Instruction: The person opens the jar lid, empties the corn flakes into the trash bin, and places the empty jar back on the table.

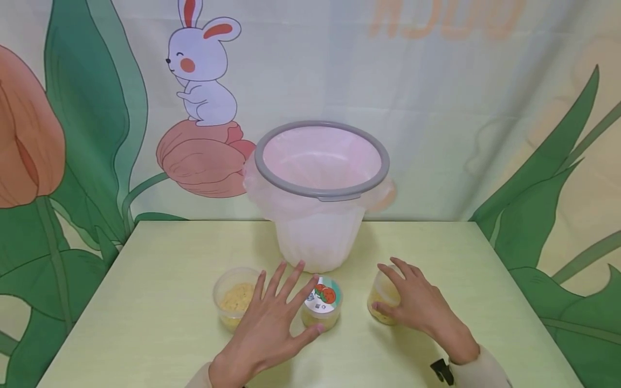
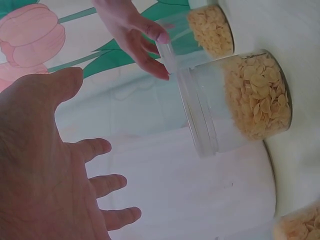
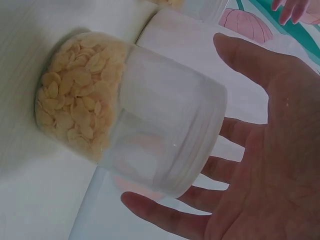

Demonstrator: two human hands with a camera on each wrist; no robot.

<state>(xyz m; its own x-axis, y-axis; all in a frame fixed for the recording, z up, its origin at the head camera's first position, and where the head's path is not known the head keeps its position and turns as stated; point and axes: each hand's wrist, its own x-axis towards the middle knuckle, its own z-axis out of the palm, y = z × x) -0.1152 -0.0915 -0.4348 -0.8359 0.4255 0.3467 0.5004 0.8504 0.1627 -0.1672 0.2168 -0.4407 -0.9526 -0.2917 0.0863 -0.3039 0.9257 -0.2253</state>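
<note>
We see three small clear jars of pale flakes in a row on the pale green table (image 1: 160, 302), in the lower centre of the head view.

Left hand (image 1: 269, 318): fingers straight and spread, hovering over the gap between the open jar (image 1: 232, 303) at lower left of centre and the lidded jar (image 1: 321, 308) at centre. The thumb tip lies against the lower side of the lidded jar; the fingers grip nothing. The left wrist view shows the same spread fingers (image 2: 97, 147), apart from the jar wall.

Right hand (image 1: 417, 307): fingers loosely curved around the third jar (image 1: 383, 304), right of centre. In the right wrist view the fingertips (image 3: 150, 207) reach under the jar wall and the thumb stands off it at upper right. We cannot tell whether the hold is firm.

Behind the jars, at centre frame, stands a bin (image 1: 321, 194) with a grey rim and a pink liner, against a backdrop with a rabbit (image 1: 201, 70) at upper left.
</note>
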